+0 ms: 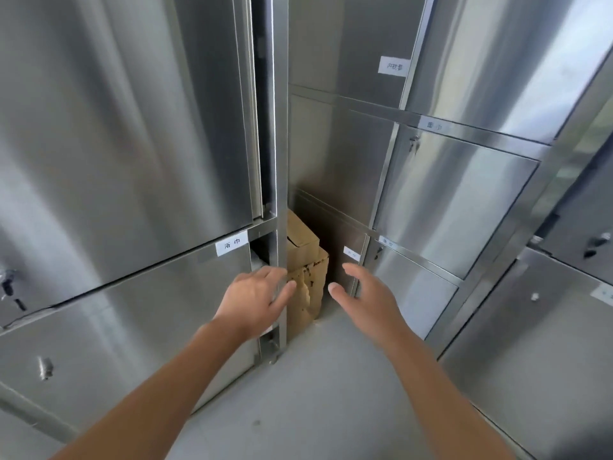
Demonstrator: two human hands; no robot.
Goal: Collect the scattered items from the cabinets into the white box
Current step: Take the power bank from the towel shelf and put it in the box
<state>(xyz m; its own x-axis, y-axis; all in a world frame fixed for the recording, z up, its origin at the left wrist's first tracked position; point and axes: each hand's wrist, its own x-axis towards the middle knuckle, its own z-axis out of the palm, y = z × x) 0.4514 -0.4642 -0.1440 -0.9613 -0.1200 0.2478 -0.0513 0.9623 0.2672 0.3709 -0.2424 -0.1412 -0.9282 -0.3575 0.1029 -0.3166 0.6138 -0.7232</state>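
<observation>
Left hand [255, 300]: fingers [285, 290] straight, slightly spread, holding nothing, over the cabinet's corner post.
Right hand [365, 293]: fingers spread, holding nothing.
Cabinets [132, 144]: steel, labelled doors, meeting at a corner.
Cardboard boxes [306, 270]: stacked on the floor [315, 393] in that corner, between the hands.

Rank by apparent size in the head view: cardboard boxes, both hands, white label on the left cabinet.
Largest, unranked: left hand, right hand and cardboard boxes look about alike, and nearness to the camera enlarges the hands.
Smallest: white label.
</observation>
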